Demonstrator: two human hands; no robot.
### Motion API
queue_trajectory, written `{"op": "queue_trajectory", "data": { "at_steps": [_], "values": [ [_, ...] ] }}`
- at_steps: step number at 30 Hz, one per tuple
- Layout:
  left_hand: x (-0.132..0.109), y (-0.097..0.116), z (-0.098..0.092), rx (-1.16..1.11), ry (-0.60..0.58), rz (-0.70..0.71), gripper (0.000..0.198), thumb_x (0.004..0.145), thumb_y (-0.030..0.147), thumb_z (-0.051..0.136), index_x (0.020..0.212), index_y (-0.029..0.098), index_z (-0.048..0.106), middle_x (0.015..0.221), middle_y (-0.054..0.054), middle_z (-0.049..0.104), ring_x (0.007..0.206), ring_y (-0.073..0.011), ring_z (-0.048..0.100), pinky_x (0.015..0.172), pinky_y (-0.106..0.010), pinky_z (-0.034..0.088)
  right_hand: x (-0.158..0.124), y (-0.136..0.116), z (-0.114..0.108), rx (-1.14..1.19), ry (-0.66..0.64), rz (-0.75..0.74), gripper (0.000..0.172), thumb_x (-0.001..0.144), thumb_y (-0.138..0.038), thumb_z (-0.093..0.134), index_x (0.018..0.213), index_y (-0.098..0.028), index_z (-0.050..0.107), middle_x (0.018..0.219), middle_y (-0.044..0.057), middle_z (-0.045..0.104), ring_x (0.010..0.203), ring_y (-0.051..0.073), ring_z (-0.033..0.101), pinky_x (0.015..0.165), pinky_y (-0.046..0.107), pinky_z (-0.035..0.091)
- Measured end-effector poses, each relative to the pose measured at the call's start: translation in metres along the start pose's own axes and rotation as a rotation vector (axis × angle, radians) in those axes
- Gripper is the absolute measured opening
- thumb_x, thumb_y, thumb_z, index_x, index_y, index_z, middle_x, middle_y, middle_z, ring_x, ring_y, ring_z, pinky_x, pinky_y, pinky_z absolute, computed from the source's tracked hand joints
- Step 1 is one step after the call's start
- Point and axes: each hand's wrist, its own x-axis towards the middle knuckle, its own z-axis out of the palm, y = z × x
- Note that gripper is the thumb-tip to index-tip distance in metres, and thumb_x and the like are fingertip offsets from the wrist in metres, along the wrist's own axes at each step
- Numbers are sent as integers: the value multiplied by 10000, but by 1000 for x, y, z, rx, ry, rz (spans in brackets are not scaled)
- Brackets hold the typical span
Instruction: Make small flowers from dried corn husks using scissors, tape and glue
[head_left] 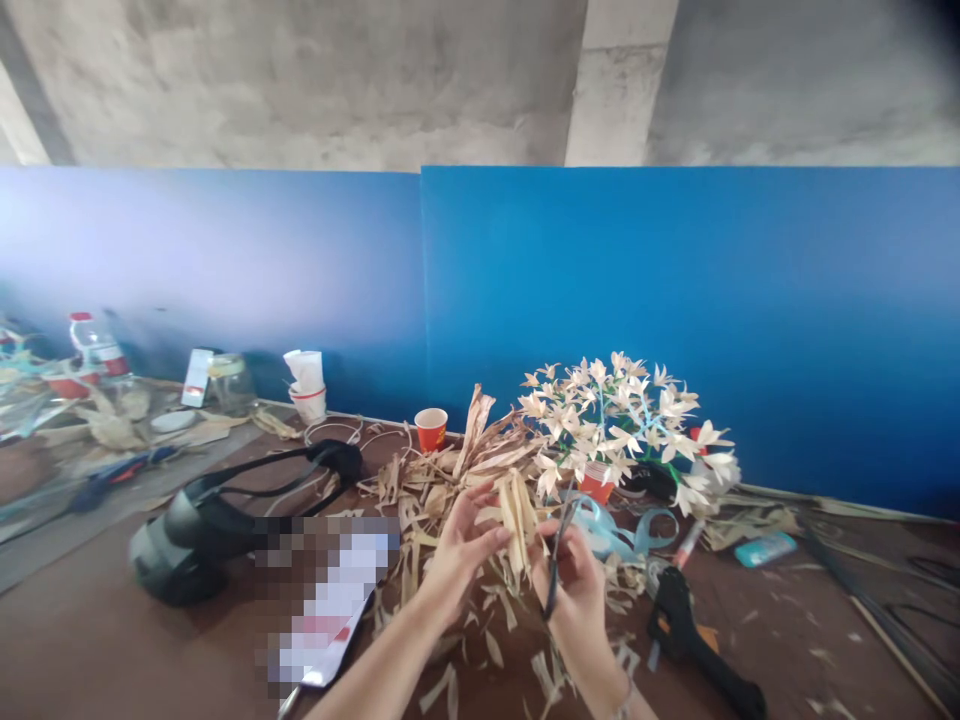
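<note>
Dried husk [517, 522] and scissors [553, 582] being held over a messy tabletop [112, 645]
Husk's being pinched by the left hand [459, 548], in from the far edge; scissors are being gripped by the right hand [579, 585].

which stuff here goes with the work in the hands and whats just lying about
Likely part of it:
dried husk in the left hand
scissors in the right hand
husk scraps
pale flowers
perhaps the glue gun

Probably just lying about:
bottle
jar
phone by the jar
red cup
</note>
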Motion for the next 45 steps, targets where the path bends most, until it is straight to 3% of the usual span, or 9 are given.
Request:
{"op": "queue_trajectory", "data": {
  "at_steps": [2,5,9,13,22,29,32,36,45],
  "values": [
    [2,0,-1,-162,-64,-146,411,644,275,699,1023,197,558,979,-72,624,804,-190,612,718,-297,472,-1,1,-1,-33,-31,-2,161,739,-193,572,897,-194,545,756,16,587,616,126,536,556,222,443],
    [3,1,-4,-210,-113,-243,305,660,329,683,891,144,610,825,-76,655,695,-173,620,658,-276,470,-2,3,-2,-78,-70,-27,168,725,-181,571,892,-193,559,771,20,591,646,134,541,583,230,445],
    [7,2,-11,-129,-94,-277,239,610,250,720,796,127,633,693,-38,648,560,-118,580,559,-217,441,-2,2,-2,-91,-92,-26,147,737,-193,562,883,-189,552,743,9,574,600,115,518,545,215,431],
    [10,4,-18,-81,-88,-311,255,591,214,714,826,137,649,625,-10,635,504,-92,546,518,-192,409,1,1,-2,-94,-33,-1,117,762,-227,556,868,-185,528,688,-3,540,561,104,495,509,207,420],
    [3,15,-15,-54,-174,-409,340,519,174,770,834,135,647,682,-26,650,570,-103,561,477,-165,366,2,7,-5,-134,6,-23,133,774,-258,553,878,-185,517,712,12,540,584,111,509,504,218,425],
    [6,9,-15,-15,-76,-384,250,555,263,754,741,135,646,643,-18,643,555,-103,562,542,-195,419,2,6,-4,-117,-4,-19,137,774,-235,559,892,-197,502,705,-4,520,567,100,498,498,208,422],
    [8,6,-16,15,-24,-362,210,560,259,744,681,133,627,582,7,613,481,-70,515,456,-160,355,2,6,-4,-100,7,-2,147,761,-232,578,884,-200,504,701,-11,516,558,96,490,495,203,422],
    [10,5,-17,25,-28,-310,196,568,257,730,663,133,611,514,34,564,404,-40,440,394,-147,273,3,8,-4,-110,21,-9,168,740,-247,603,874,-196,515,718,-1,534,583,105,510,516,209,433],
    [10,6,-18,40,-71,-292,218,591,285,739,683,114,641,585,-12,616,450,-57,469,444,-165,326,4,10,-4,-86,36,24,167,757,-298,591,866,-193,518,718,5,540,585,107,509,524,212,448]
  ]
}}
